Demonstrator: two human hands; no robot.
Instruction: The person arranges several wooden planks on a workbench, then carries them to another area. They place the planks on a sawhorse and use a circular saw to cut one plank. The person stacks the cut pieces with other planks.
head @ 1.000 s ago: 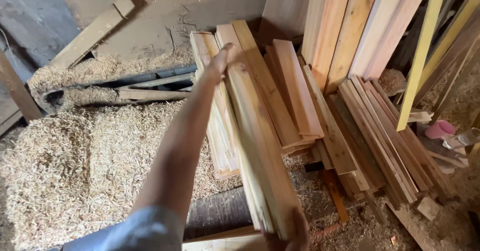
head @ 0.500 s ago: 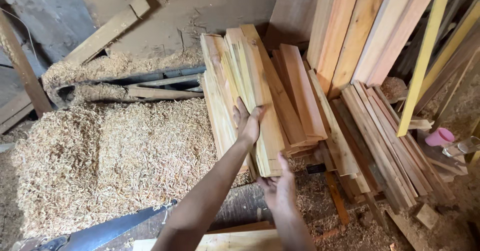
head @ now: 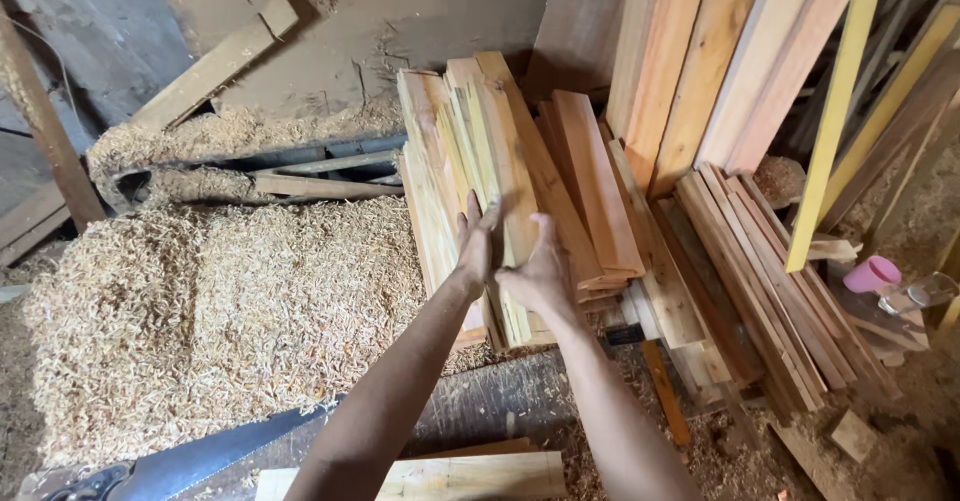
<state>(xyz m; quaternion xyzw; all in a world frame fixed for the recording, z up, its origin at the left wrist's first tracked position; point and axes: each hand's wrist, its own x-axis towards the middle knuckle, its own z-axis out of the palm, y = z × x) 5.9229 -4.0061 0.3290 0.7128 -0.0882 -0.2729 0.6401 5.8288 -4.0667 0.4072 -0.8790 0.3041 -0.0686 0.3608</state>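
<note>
Both hands pressed flat on the stacked planks (head: pixel 480 161).
I judge them stiff, rough, light; left hand (head: pixel 477 243) and right hand (head: pixel 540 273), fingers spread, grasp nothing; sawdust heap (head: pixel 220 311) at 9 o'clock.

We have the plank stack (head: pixel 490 171) at frame centre, both hands on its near end: left hand (head: pixel 476 246) beside right hand (head: pixel 540 276). Sawdust heap (head: pixel 200 311) lies left of the stack. Upright boards (head: pixel 720 61) lean upper right. Saw blade (head: pixel 210 456) sits lower left, below the heap.
</note>
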